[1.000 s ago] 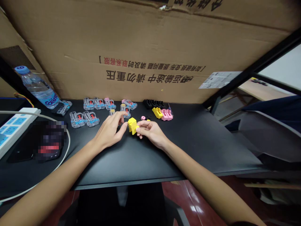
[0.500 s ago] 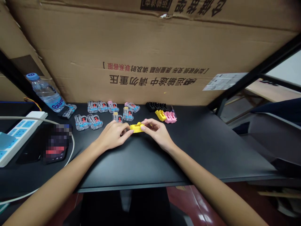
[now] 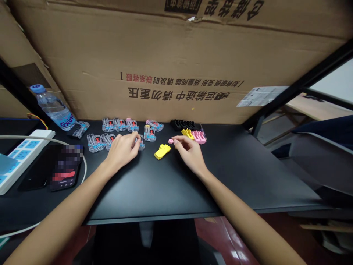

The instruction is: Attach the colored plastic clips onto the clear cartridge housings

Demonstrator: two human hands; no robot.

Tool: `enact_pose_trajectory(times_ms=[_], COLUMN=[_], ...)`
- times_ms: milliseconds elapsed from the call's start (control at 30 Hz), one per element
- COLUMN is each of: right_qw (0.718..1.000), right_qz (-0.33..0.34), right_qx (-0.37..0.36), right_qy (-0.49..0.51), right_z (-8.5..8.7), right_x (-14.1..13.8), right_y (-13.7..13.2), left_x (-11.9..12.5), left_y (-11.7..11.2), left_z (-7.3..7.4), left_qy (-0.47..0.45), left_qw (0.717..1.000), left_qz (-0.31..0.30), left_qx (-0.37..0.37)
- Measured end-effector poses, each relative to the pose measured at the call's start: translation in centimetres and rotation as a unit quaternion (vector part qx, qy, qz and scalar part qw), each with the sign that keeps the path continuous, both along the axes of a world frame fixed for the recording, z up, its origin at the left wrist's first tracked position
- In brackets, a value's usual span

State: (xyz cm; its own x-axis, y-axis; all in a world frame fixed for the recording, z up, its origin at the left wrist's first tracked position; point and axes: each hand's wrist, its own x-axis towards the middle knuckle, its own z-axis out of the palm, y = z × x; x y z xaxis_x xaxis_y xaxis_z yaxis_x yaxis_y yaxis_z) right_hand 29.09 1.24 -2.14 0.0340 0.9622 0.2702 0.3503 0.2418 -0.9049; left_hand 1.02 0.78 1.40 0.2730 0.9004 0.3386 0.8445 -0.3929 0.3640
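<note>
My left hand (image 3: pixel 123 149) is over a clear plastic piece (image 3: pixel 142 144), its curled fingers and thumb closed at the piece's left end and hiding much of it. At the fingertips of my right hand (image 3: pixel 189 151) is a small round pink part (image 3: pixel 171 141), pinched between thumb and forefinger. Between the hands a yellow plastic part (image 3: pixel 162 151) with a round knob lies slanted on the black table, touched by neither. Beyond it stands another clear piece with a yellow top (image 3: pixel 149 133).
More clear pieces with red and blue insides (image 3: pixel 95 142) lie along the back left. Black (image 3: pixel 183 124), yellow (image 3: pixel 188 133) and pink slotted parts (image 3: pixel 200 136) sit at the back right. A bottle (image 3: pixel 56 108), power strip (image 3: pixel 26 158) and phone (image 3: pixel 66 169) are at left; a cardboard wall (image 3: pixel 176 55) stands behind.
The yellow part has been let go and now lies on the table. My left hand has moved left to a clear piece; my right hand has shifted slightly right, at the pink part.
</note>
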Motion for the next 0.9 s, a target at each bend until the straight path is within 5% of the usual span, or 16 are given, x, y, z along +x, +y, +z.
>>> enact_pose_trajectory(times_ms=[233, 433, 567, 733, 900], right_qw=[0.980, 0.975, 0.974, 0.972, 0.966], right_qz=[0.135, 0.143, 0.137, 0.146, 0.171], right_qx=[0.017, 0.055, 0.045, 0.055, 0.078], right_qy=[-0.148, -0.163, -0.173, -0.174, -0.178], right_z=[-0.1, -0.5, -0.7, -0.6, -0.7], right_x=[-0.6, -0.4, -0.6, -0.8, -0.7], right_y=[-0.8, -0.7, -0.8, -0.9, -0.8], left_x=[-0.3, -0.4, -1.4, -2.6, -2.8], left_y=[0.2, 0.2, 0.7, 1.0, 1.0], left_z=[0.1, 0.3, 0.1, -0.2, -0.1], left_qy=[0.052, 0.021, 0.044, 0.066, 0.074], left_qw=[0.998, 0.999, 0.995, 0.976, 0.968], left_qz=[0.023, -0.015, -0.085, -0.204, -0.239], left_qx=[-0.036, -0.024, 0.020, -0.022, -0.030])
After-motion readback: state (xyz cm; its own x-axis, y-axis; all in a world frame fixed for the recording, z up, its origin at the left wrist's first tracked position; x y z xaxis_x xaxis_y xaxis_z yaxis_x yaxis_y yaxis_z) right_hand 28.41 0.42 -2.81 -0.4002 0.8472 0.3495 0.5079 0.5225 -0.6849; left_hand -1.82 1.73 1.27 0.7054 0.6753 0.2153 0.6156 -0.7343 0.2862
